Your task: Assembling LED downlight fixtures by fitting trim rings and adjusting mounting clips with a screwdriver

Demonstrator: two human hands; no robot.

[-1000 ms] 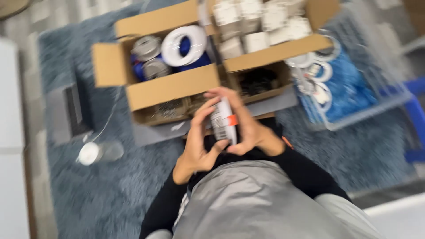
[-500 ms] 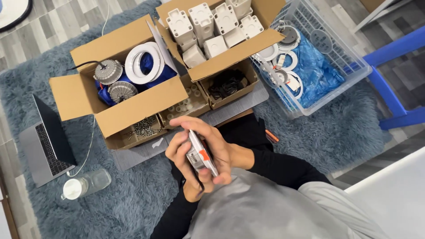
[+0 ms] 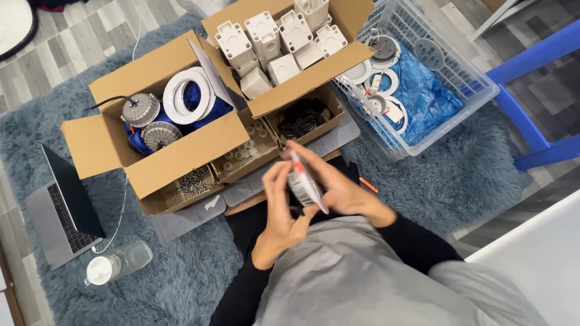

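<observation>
Both hands hold one small round grey and white fixture [image 3: 304, 184] with a red spot, just above my lap. My left hand [image 3: 279, 208] grips its left side with fingers curled upward. My right hand [image 3: 341, 187] cups it from the right and behind. The piece is tilted on edge. Just beyond it lie small open cardboard trays of screws [image 3: 192, 180], white plugs [image 3: 244, 154] and black parts [image 3: 303, 118].
A large cardboard box [image 3: 172, 158] holds grey round housings and a white ring. Another box [image 3: 302, 81] holds white plastic blocks. A clear crate [image 3: 450, 118] with blue bags stands right. A laptop [image 3: 60, 211] and bottle [image 3: 115, 265] lie left on grey rug.
The view has shifted and steadied. The fixture has turned in my hands and now stands more on edge, with my left fingers opened upward along it.
</observation>
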